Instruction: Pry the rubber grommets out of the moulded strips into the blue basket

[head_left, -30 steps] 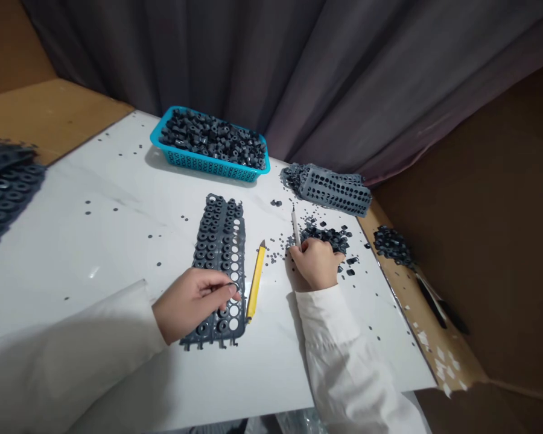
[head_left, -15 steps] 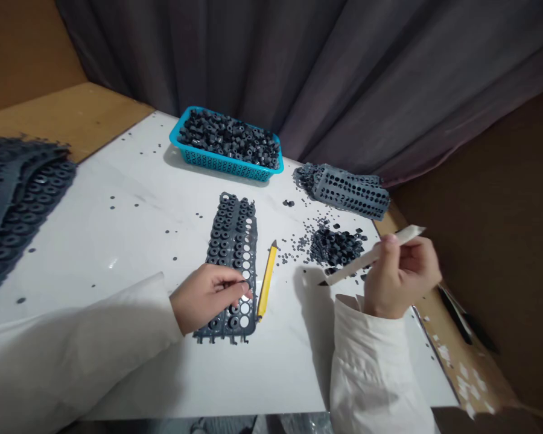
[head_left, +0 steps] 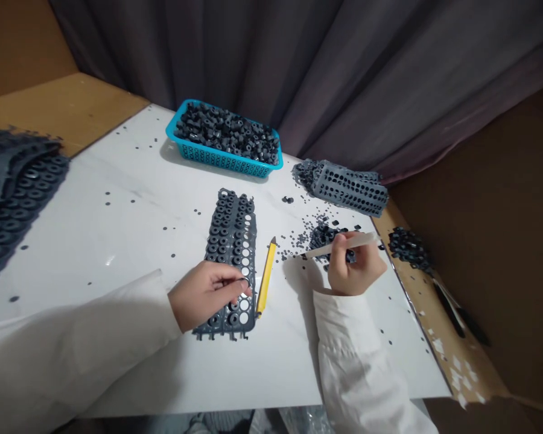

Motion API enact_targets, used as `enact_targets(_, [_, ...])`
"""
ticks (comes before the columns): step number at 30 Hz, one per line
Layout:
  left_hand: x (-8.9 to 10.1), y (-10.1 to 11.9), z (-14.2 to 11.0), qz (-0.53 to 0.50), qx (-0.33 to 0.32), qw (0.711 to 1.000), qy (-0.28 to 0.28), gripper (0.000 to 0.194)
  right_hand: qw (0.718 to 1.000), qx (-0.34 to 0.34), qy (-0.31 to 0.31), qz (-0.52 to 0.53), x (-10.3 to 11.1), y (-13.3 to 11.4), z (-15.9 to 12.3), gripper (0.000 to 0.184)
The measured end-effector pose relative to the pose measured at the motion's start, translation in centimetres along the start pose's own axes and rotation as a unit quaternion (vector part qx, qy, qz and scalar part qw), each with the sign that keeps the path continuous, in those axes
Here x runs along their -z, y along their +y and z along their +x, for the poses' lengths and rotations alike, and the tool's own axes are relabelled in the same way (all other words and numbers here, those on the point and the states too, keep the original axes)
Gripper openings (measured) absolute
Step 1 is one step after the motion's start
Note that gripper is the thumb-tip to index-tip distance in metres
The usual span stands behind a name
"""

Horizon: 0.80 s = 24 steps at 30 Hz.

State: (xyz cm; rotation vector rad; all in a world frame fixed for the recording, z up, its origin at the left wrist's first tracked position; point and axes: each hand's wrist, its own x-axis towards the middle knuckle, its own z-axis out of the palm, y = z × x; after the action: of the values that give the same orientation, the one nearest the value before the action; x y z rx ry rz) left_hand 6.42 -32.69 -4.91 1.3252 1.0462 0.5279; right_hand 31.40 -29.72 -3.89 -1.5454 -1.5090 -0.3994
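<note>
A grey moulded strip (head_left: 228, 241) studded with small black rings lies on the white board (head_left: 131, 199); some of its holes at the near right are punched out. My left hand (head_left: 206, 293) rests on the strip's near end, fingers pinched together on it. My right hand (head_left: 355, 268) is closed round a thin white stick-like tool (head_left: 341, 246), held nearly level over a small heap of loose black rings (head_left: 328, 236). A yellow utility knife (head_left: 266, 276) lies between the strip and that heap.
A blue basket (head_left: 224, 158) full of black rings stands at the back. An emptied grey strip (head_left: 348, 188) lies at the back right, more strips (head_left: 13, 193) are stacked at the left. Another ring pile (head_left: 407, 247) and dark tools (head_left: 455, 310) sit on the cardboard at the right.
My right hand lifted the white tool off the ring heap to the right, then came back down over the heap with the tool held level. The left hand stayed on the strip.
</note>
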Motion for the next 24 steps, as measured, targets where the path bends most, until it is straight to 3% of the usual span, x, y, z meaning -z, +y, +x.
enact_targets(3, [0.0,0.0,0.0,-0.002,0.000,1.000,0.000,0.024,0.988,-0.012,-0.156,-0.007,0.0,0.4,0.4,0.025])
enact_targets(5, [0.0,-0.1,0.1,-0.003,-0.001,1.000,-0.004,0.024,0.962,-0.049,-0.268,0.028,0.5,0.8,0.9,0.027])
enact_targets(6, [0.0,-0.2,0.2,-0.004,-0.001,1.000,-0.006,0.025,0.951,-0.080,-0.293,0.061,0.9,0.9,1.2,0.028])
enact_targets(7, [0.0,-0.3,0.2,-0.004,-0.003,1.000,-0.007,0.025,0.943,-0.120,-0.291,0.108,1.3,1.0,1.5,0.028])
enact_targets(9, [0.0,-0.6,0.3,-0.006,-0.005,1.000,-0.010,0.026,0.925,-0.199,-0.225,0.232,2.0,0.8,1.9,0.029])
enact_targets(11, [0.0,-0.7,0.3,-0.008,-0.007,1.000,-0.010,0.027,0.884,-0.242,-0.169,0.362,2.3,-0.2,1.8,0.026])
enact_targets(12, [0.0,-0.8,0.3,-0.009,-0.008,1.000,-0.009,0.027,0.860,-0.253,-0.170,0.410,2.3,-0.9,1.5,0.020])
enact_targets(17, [-0.1,-0.7,0.2,-0.016,-0.009,1.000,-0.004,0.026,0.758,-0.306,-0.281,0.502,0.9,-5.4,-1.6,0.017])
enact_targets(21, [0.0,-0.7,0.2,-0.018,-0.008,1.000,-0.004,0.028,0.674,-0.336,-0.342,0.562,0.5,-7.1,-3.3,0.019])
enact_targets(24, [0.0,-0.7,0.2,-0.025,-0.002,1.000,0.005,0.027,0.646,-0.361,-0.366,0.564,0.4,-7.0,-3.7,0.022])
